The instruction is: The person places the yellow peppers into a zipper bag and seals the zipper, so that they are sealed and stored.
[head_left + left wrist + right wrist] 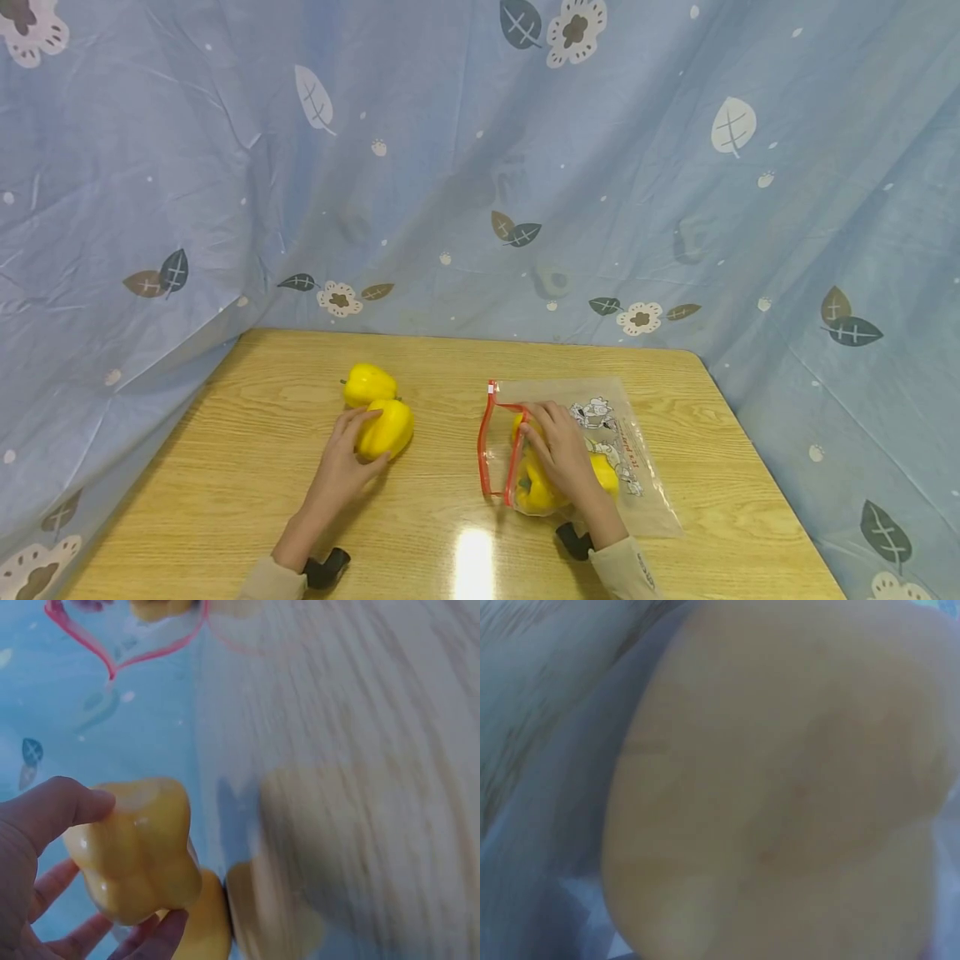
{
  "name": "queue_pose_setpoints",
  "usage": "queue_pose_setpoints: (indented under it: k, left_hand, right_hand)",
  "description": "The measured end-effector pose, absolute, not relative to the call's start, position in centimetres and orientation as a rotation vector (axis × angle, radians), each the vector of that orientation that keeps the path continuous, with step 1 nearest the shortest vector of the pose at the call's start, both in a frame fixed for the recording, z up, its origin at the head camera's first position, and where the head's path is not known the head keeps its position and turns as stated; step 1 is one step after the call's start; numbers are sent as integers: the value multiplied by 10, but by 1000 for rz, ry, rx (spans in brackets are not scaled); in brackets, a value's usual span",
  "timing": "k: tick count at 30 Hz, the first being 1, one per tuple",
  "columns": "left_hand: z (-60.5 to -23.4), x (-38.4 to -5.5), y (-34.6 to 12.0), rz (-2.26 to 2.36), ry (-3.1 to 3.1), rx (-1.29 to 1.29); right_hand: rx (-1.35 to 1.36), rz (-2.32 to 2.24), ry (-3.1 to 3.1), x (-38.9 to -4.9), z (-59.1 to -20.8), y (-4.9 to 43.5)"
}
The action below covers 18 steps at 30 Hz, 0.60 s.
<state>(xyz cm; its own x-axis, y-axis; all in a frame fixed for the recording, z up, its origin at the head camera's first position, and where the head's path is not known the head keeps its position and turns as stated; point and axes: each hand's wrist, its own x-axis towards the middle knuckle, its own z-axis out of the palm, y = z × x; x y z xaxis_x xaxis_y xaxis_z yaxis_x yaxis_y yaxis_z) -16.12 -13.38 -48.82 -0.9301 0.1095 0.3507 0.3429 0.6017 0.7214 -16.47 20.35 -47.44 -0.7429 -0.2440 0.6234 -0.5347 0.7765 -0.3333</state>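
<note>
One glossy yellow pepper [393, 429] in the left hand [347, 462], left of centre on a wood-grain worktop [442, 467], gripped between thumb and curved fingers spread about as wide as its body; blunt lobes and smooth, shiny skin in the left wrist view. Just beyond, toward the worktop's far edge, a second yellow pepper [369, 385], rounded, on its side, with short dark stem toward the left edge.

Right of centre, well apart from the first pair and short of the right edge, a clear plastic bag [647, 508], thin and flat at its far right corner, with printed cartoon figures, reddish lettering and a red-trimmed mouth [483, 450] gaping toward the left edge. Inside, at least two more yellow peppers [536, 496], bulging against the film. Over them, the right hand [558, 450], with thumb and fingers near the mouth; impossible to tell whether pinching or merely resting. In the right wrist view, only a broad, blurred yellowish curve.

Near the worktop's front, a bright streak of reflected light [474, 562]. Past the far edge, creased blue cloth [450, 125], printed with leaves and white flowers.
</note>
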Motion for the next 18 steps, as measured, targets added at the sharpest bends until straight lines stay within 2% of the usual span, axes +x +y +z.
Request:
queue_pose_setpoints:
  k: [18]
  left_hand:
    - [-487,-162,-105,-1270,-2566,-483]
  right_hand:
    - [581,697,-2413,-164,-473,204]
